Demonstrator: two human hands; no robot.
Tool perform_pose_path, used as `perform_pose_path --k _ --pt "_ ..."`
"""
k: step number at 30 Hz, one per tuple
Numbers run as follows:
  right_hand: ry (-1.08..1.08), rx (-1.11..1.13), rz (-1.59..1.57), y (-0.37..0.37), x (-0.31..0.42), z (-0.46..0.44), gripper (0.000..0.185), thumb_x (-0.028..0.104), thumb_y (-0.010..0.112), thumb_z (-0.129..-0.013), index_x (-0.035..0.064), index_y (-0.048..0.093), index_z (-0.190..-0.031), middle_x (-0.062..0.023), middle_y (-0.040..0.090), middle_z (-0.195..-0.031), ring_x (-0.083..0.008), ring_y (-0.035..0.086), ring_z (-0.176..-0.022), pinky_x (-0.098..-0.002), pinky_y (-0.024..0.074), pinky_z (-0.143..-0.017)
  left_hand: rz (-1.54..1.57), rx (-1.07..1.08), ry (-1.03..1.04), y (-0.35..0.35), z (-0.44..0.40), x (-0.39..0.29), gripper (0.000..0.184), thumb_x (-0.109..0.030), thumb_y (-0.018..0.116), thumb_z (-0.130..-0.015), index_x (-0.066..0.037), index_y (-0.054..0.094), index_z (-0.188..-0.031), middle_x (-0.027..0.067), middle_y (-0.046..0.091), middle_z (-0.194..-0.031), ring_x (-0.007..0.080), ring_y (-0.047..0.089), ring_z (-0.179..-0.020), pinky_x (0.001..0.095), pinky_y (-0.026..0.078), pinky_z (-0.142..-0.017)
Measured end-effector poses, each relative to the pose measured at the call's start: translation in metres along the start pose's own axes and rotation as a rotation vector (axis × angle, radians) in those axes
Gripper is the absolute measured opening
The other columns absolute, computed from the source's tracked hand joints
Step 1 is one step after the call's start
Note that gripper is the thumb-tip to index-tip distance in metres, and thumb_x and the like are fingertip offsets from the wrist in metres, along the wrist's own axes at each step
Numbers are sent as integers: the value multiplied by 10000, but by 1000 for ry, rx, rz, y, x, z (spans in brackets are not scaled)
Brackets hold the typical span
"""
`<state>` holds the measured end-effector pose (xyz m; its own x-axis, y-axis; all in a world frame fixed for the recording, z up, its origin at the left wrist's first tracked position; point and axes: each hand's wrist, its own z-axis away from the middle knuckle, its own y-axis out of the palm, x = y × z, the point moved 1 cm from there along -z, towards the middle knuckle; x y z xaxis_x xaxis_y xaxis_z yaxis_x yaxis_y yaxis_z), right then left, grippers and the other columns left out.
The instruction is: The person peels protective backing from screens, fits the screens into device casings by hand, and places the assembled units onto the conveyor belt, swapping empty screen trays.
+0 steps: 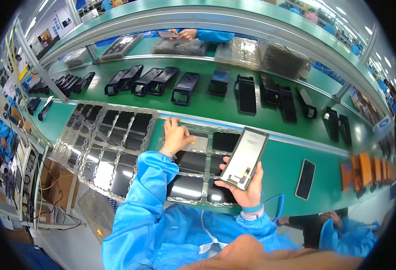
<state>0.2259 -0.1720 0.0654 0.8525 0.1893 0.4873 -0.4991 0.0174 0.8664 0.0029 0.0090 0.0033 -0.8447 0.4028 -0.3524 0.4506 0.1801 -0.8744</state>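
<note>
My right hand [248, 191] holds a phone screen panel [246, 155] upright and tilted, its pale back facing me and a small flex circuit near its lower end. My left hand [176, 136] is over a clear plastic tray [207, 168], at its upper-left compartment. The thumb and a finger are bent together beside a small yellow tab [193, 142]; what they pinch is too small to make out. Dark screen panels [186, 162] lie in other compartments of this tray.
More clear trays with dark panels [132, 128] stand at left. A phone [305, 179] lies at right, near orange holders [362, 171]. Black phone housings [186, 87] line the green surface behind. Beyond the metal rail [184, 20], another person's hands [186, 34] work above stacked trays.
</note>
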Motion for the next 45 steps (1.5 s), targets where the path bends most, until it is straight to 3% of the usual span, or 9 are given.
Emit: perform_pose_path --k 5,8,11,20,26,35,40,43,45 --pt "-59 113 157 18 7 -13 661 565 219 -974 61 388 -1367 -180 494 -1306 -298 542 -1146 -501 562 -786 76 -293 112 -25 5 -51 221 -145 797 -664 -52 623 -764 181 462 -1235 407 378 -1189 497 336 -978" --pt "-122 109 268 21 8 -23 605 500 252 -997 35 402 -1353 -183 502 -1297 -278 555 -1128 -458 569 -790 665 -368 316 -74 21 -116 128 32 710 -715 -16 625 -798 110 648 -848 279 636 -789 331 506 -711" --pt "-176 115 427 19 11 -27 567 438 282 -1013 -14 439 -1316 -162 535 -1259 -219 596 -1038 -353 562 -792 819 -273 568 -93 45 -148 209 6 766 -677 -10 661 -857 110 658 -868 237 633 -735 332 528 -710" --pt "-187 142 651 7 9 -25 437 341 301 -1031 -21 528 -1122 -72 569 -966 -117 529 -872 -259 443 -754 1018 47 311 -85 52 -152 315 4 788 -704 -5 644 -984 43 580 -881 62 535 -639 207 447 -548" --pt "-196 120 632 17 10 -25 486 354 286 -1030 -36 498 -1227 -117 588 -1098 -166 567 -989 -297 472 -852 959 184 356 -83 52 -135 253 24 770 -694 -30 667 -919 32 574 -854 93 541 -646 296 516 -686" --pt "-339 -21 395 14 10 -37 625 498 210 -1002 -2 415 -1318 -189 518 -1265 -256 562 -1107 -413 520 -872 510 -178 712 -84 54 -142 229 3 739 -616 -32 607 -800 83 617 -864 263 597 -736 345 523 -689" --pt "-765 -108 403 11 11 -35 683 553 375 -951 -2 352 -1349 -196 400 -1361 -281 488 -1187 -448 581 -778 1028 237 71 -73 70 -142 389 24 656 -844 -12 441 -1166 69 615 -831 109 595 -768 253 489 -685" --pt "-1052 -266 415 7 18 -32 731 580 418 -925 32 304 -1396 -196 364 -1394 -304 446 -1230 -474 565 -814 1497 541 -231 -54 61 -127 473 9 657 -853 -15 371 -1229 33 613 -826 88 590 -779 238 485 -713" --pt "-1116 -305 410 5 20 -28 751 590 429 -916 54 281 -1421 -200 350 -1409 -318 427 -1249 -488 555 -834 1360 619 -258 -50 42 -102 406 -48 680 -855 -54 428 -1172 8 618 -792 74 580 -743 216 471 -671"
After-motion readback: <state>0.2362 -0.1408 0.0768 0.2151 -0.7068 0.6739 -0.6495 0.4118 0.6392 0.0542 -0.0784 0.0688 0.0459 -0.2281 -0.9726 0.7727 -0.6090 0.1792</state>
